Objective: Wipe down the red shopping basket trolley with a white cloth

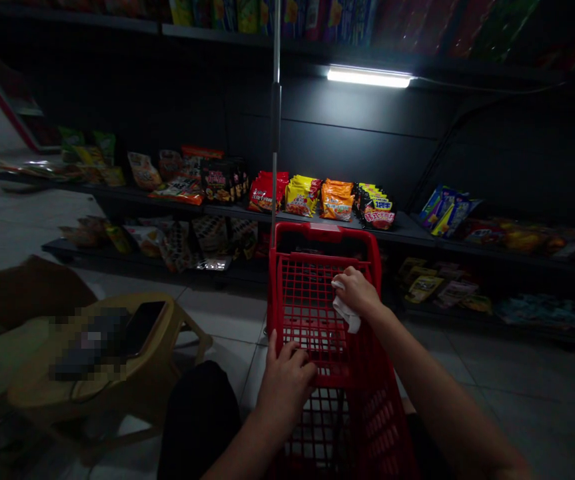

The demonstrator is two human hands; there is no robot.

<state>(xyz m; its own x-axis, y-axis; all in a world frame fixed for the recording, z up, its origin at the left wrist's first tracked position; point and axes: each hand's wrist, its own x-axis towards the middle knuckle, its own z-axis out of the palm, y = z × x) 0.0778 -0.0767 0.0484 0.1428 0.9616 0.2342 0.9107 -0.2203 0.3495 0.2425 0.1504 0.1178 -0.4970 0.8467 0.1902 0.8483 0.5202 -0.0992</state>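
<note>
A red plastic shopping basket (374,400) with grid walls stands between my knees. My right hand (356,292) is closed around a crumpled white cloth or tissue (346,313) inside the upper part of the basket, near its right wall. Part of the white piece hangs down below my fingers. My left hand (290,373) rests on the basket's left side, fingers spread over the red plastic, with nothing else in it. A thin metal pole (276,120) rises at the basket's far left corner.
Dark shelves (247,215) ahead hold instant noodle packs (337,200) and bagged snacks. A tube light (370,77) glows above. To the left stands a yellowish plastic stool (32,387) with a phone (144,327) and a blurred-out dark item on it. The floor (217,313) is tiled.
</note>
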